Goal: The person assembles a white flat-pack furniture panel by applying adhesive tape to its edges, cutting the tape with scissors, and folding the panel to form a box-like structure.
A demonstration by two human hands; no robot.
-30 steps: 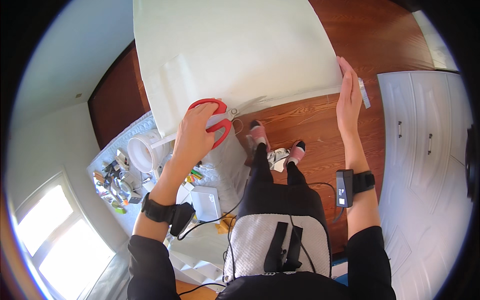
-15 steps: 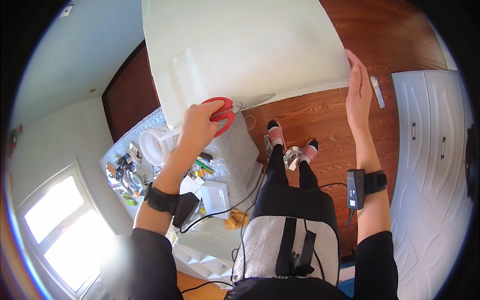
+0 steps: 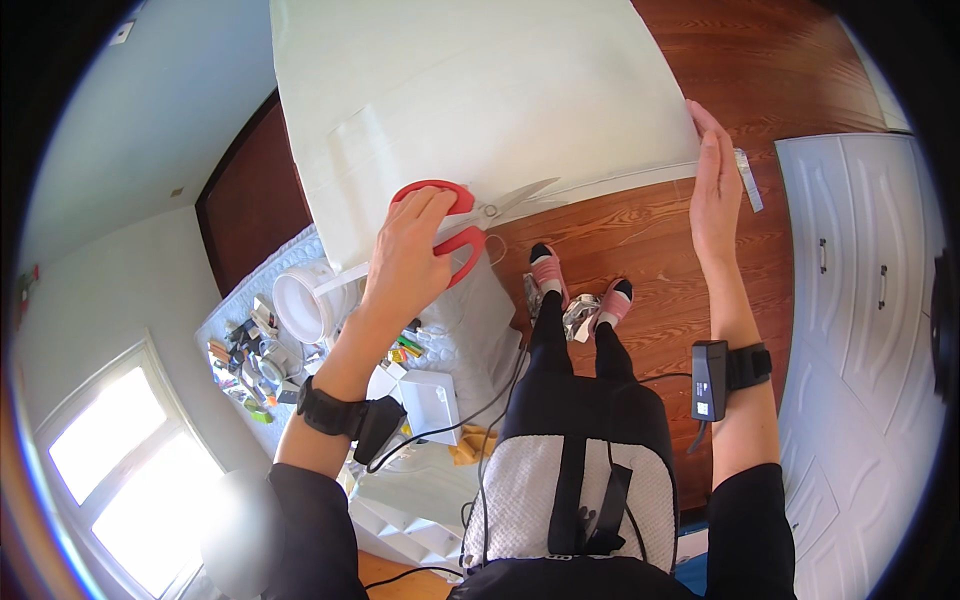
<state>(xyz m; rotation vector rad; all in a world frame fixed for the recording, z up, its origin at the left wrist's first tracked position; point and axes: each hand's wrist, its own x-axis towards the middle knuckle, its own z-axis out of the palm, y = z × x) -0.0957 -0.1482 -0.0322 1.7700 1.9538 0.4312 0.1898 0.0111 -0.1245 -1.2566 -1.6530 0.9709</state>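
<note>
A large pale sheet (image 3: 480, 90) spreads out in front of me, with a narrow strip along its near edge. My left hand (image 3: 408, 245) holds scissors (image 3: 468, 250) with red handles by their finger loops. The handles are spread, and the parted metal blades point right along the sheet's near edge. At the sheet's right corner, my right hand (image 3: 714, 185) grips the edge, thumb on the near side and fingers partly hidden behind it. A white strip (image 3: 342, 278) passes beside my left wrist, in front of a white round tub (image 3: 303, 306).
To the left, a quilted bed cover (image 3: 490, 310) bears small clutter (image 3: 265, 365) and a white open box (image 3: 430, 400). White cabinets (image 3: 850, 300) stand at right. A silvery strip (image 3: 748, 180) and crumpled wrapping (image 3: 581, 318) lie on the wooden floor (image 3: 650, 235). Cables hang near my lap.
The scissors' handles and blades have spread apart. My left hand has shifted slightly right. My right hand keeps its place at the sheet's edge, and the view has moved a little.
</note>
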